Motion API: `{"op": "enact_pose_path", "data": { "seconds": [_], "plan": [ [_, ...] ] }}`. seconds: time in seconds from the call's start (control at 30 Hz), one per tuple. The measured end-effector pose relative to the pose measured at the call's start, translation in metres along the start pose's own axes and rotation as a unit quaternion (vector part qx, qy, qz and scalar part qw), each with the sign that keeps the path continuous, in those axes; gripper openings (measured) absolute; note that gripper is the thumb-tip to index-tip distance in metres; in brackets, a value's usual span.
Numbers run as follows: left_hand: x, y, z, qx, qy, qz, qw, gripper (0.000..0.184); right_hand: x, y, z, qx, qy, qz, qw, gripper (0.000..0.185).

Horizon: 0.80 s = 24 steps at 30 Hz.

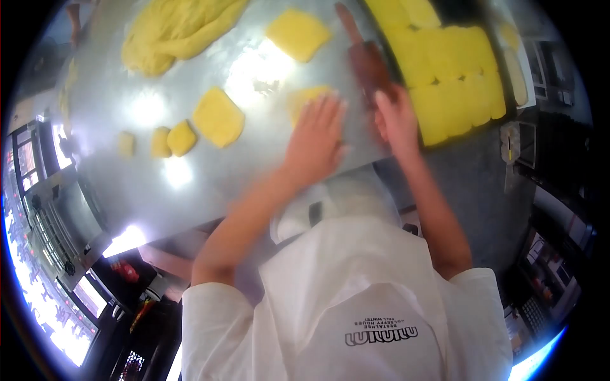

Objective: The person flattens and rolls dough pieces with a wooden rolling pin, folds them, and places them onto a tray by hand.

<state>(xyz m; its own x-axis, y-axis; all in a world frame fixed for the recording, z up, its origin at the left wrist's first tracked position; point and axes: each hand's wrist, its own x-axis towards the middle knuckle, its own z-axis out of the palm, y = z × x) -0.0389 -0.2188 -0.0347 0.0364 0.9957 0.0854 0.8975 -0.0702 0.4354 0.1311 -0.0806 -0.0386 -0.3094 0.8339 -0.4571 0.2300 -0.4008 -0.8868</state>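
My left hand [316, 136] lies with fingers stretched over a flat piece of yellow dough [306, 98], partly covering it. My right hand [397, 120] is closed around the near handle of a brown rolling pin [370, 66], slightly blurred. The pin stands between that dough piece and a dark tray [471, 134] lined with flattened yellow dough pieces [452, 57]. Farther up the metal table [210, 187] is another flat dough piece [298, 33]. A flattened piece [218, 117] sits left of my left hand, beside a small dough lump [182, 138].
A large mass of yellow dough [181, 35] rests at the far left of the table. Smaller lumps [161, 142] trail leftward, one [127, 144] on its own. The table's near edge runs just in front of my body. Grey floor [476, 197] shows at right.
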Motion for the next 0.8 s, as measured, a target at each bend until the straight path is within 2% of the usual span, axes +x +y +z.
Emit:
{"op": "enact_pose_path", "data": {
  "seconds": [0.07,0.17,0.27,0.33,0.4,0.47,0.63,0.67,0.73,0.77,0.8],
  "plan": [
    [0.005,0.016,0.007,-0.056,0.034,-0.02,0.998,0.088,0.003,-0.001,0.001,-0.004,0.004,-0.003,1.0,0.065],
    [0.011,0.015,0.021,-0.032,0.008,-0.042,0.999,0.088,0.003,0.0,0.003,0.003,0.006,0.004,1.0,0.063],
    [0.007,0.009,0.016,-0.062,-0.005,-0.033,0.997,0.081,-0.014,0.002,0.004,0.022,0.007,0.024,0.999,0.061],
    [-0.011,-0.01,0.006,-0.138,0.101,-0.084,0.982,0.075,-0.031,-0.004,0.008,0.023,0.014,0.045,0.999,0.061],
    [-0.028,-0.02,0.002,-0.25,0.214,-0.15,0.932,0.07,-0.054,0.003,0.013,0.026,-0.001,0.047,0.999,0.061],
    [-0.031,-0.025,0.001,-0.375,0.345,-0.228,0.83,0.066,-0.068,0.012,0.03,0.049,-0.011,0.05,0.997,0.06],
    [-0.022,-0.001,0.021,-0.418,0.334,-0.238,0.81,0.066,-0.089,0.011,0.054,0.106,-0.058,0.066,0.99,0.055],
    [-0.021,-0.002,0.031,-0.445,0.348,-0.238,0.79,0.066,-0.085,0.015,0.05,0.121,-0.027,0.081,0.989,0.052],
    [-0.02,-0.004,0.024,-0.442,0.36,-0.231,0.788,0.067,-0.078,0.002,0.028,0.017,-0.027,0.087,0.996,0.054],
    [-0.017,-0.006,0.02,-0.343,0.333,-0.244,0.844,0.068,-0.075,-0.003,0.015,-0.034,-0.026,0.09,0.995,0.056],
    [-0.014,-0.009,0.016,-0.238,0.299,-0.256,0.888,0.069,-0.067,0.007,0.005,-0.078,-0.026,0.034,0.996,0.06]
  ]
}}
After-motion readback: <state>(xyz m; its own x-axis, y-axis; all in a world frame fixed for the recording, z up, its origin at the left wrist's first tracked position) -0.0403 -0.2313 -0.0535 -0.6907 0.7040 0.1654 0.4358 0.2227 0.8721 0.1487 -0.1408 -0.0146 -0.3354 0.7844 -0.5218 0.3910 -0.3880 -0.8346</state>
